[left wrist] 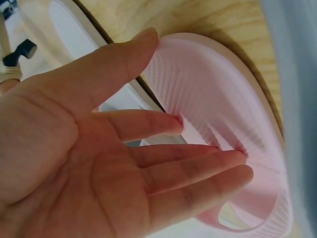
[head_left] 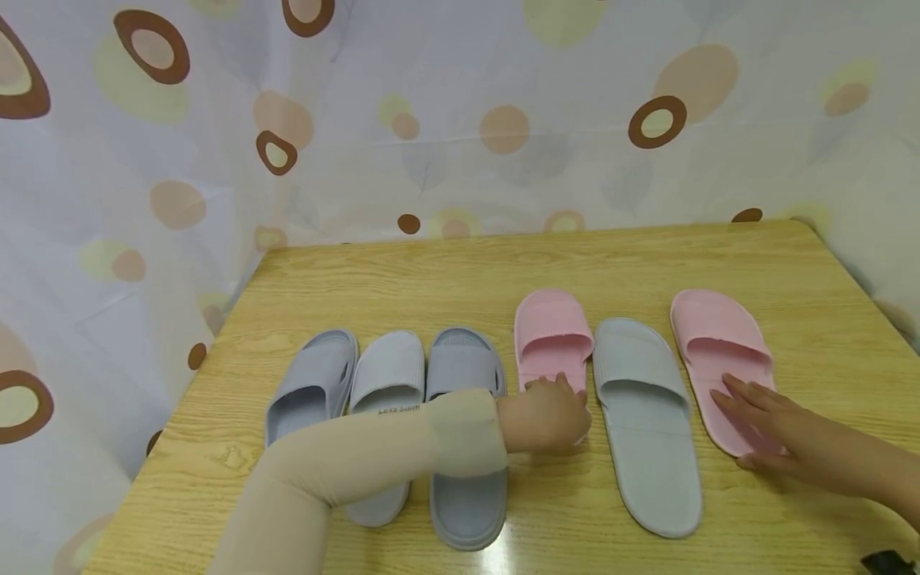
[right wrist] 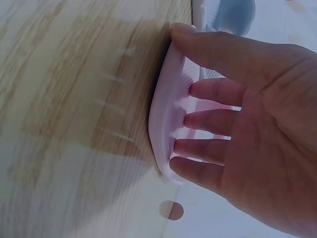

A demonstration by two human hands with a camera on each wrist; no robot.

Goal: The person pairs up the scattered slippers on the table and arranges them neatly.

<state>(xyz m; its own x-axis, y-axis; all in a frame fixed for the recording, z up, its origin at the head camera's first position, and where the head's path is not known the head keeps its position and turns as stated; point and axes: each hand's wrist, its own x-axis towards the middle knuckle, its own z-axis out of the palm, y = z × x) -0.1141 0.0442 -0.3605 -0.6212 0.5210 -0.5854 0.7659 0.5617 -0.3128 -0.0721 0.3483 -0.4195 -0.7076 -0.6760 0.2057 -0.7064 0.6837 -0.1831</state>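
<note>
Two pink slide slippers lie toes to the tabletop's [head_left: 431, 279] far edge: the left pink slipper [head_left: 552, 319] near the middle, the right pink slipper [head_left: 719, 339] nearest the right edge. The left hand [head_left: 549, 414] and right hand [head_left: 778, 430] touch their footbeds, fingers outstretched, not gripping. A sideways push could likely knock one into the two pale grey slides [head_left: 648, 447] or two blue-grey slides [head_left: 467, 369].

Left arm [head_left: 359, 447] sleeved, bent at elbow, angled in from lower left; left hand [head_left: 548, 415] back up, fingers nearly straight, thumb apart. Right forearm [head_left: 880, 471] bare; right hand [head_left: 794, 435] fingers extended, thumb splayed.
</note>
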